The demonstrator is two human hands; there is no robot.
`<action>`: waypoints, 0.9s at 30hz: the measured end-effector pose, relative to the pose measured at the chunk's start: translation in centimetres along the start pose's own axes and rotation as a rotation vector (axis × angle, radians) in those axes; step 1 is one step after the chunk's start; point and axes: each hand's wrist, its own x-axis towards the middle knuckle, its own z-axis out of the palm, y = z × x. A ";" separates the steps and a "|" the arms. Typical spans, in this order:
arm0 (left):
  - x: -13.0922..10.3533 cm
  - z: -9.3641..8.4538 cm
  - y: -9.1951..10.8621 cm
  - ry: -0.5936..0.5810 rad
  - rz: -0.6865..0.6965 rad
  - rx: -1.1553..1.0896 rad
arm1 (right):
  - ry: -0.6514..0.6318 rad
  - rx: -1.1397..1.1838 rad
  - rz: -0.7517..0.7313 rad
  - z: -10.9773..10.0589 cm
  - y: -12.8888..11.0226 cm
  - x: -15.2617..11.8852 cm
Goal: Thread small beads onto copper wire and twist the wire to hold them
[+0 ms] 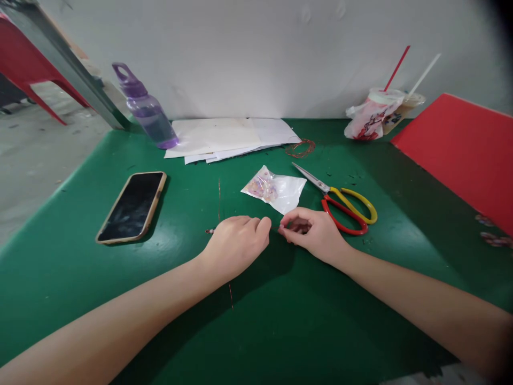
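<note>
My left hand (238, 240) is closed, knuckles up, over the middle of the green table. Thin copper wire (219, 195) shows beyond it and again below the wrist, and a small beaded bit (210, 231) pokes out at its left side. Just to the right, my right hand (310, 230) pinches thumb and forefinger together. A tiny pale pinkish speck shows at those fingertips, too small to name. Behind the hands lies a white and clear packet (288, 191) with small pinkish and amber pieces in it. Scissors (331, 190) with red and yellow handles lie beside my right hand.
A phone (132, 206) lies on the left of the green table (192, 342). Along the wall are a purple bottle (154, 120), white papers (224, 133), a copper wire coil (302, 148) and bagged drink cups (371, 115) with straws. A red board (460, 144) is at right.
</note>
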 end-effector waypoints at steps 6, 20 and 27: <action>0.0 0.0 0.0 0.003 0.014 0.019 | 0.005 -0.037 -0.025 0.1 -0.1 0.0; -0.2 0.1 0.1 -0.003 0.027 0.036 | 0.049 -0.251 -0.236 0.3 -0.3 -0.4; -0.1 0.0 0.2 0.006 0.011 0.043 | 0.063 -0.302 -0.225 0.2 -0.4 -0.5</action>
